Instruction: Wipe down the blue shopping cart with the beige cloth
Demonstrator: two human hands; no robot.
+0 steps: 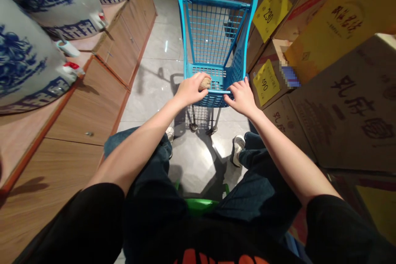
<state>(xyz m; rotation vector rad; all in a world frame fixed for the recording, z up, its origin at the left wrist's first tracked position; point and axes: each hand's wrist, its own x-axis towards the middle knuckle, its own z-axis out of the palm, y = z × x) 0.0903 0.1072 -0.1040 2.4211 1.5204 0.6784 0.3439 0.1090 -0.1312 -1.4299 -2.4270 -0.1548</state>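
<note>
Blue plastic forms the cart standing at 12 o'clock from my remote station. I record the left hand curled round a brown lump at the cart's near rim. The right hand lies over that rim toward 1 o'clock; whether it grips firmly, I cannot tell.

Principal hazard, in my judgement: a slack left hold could let the lump fall to the floor, being so close to the edge. Secondary hazard: uneven hand pressure could roll the wheels, driving the cart against the boxes at 2 o'clock.
</note>
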